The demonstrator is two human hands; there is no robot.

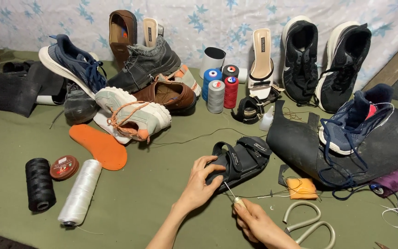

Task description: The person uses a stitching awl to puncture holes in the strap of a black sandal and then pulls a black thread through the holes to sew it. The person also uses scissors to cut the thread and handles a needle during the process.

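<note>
A black strapped sandal (242, 159) lies on the green cloth in front of me. My left hand (200, 182) grips its near end, fingers curled over the sole edge. My right hand (254, 222) holds a thin metal awl (232, 193) whose tip points at the sandal's near edge, just beside my left thumb. A dark thread (272, 195) trails across the cloth to the right of the awl.
Several shoes are piled at the back left and lined against the wall on the right. Thread cones (216, 96) stand in the middle, a black spool (39, 184) and white spool (80, 192) at left, an orange insole (100, 146), black rubber sheet (300, 138), scissors (310, 223) near right.
</note>
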